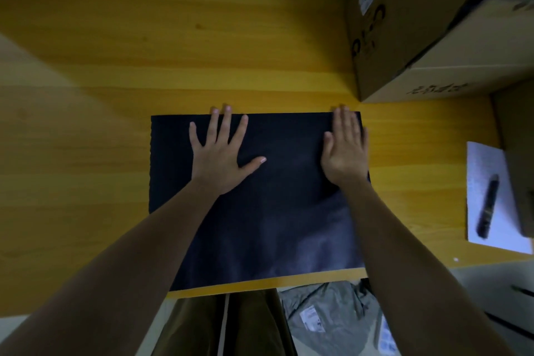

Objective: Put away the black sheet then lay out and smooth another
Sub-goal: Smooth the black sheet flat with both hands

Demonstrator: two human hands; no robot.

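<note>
A black sheet [277,211] lies flat on the yellow wooden table [115,66], its near edge close to the table's front edge. My left hand [221,154] rests palm down on the sheet's far left-middle part, fingers spread, fingertips reaching the far edge. My right hand [345,150] lies flat on the sheet's far right corner, fingers together. Neither hand grips anything. Both forearms cross over the sheet.
Stacked cardboard boxes [427,37] stand at the table's back right. A white notepad [491,205] with a dark pen [488,208] lies at the right. Below the table's front edge sit a grey plastic package [326,318] and my trousers [219,326].
</note>
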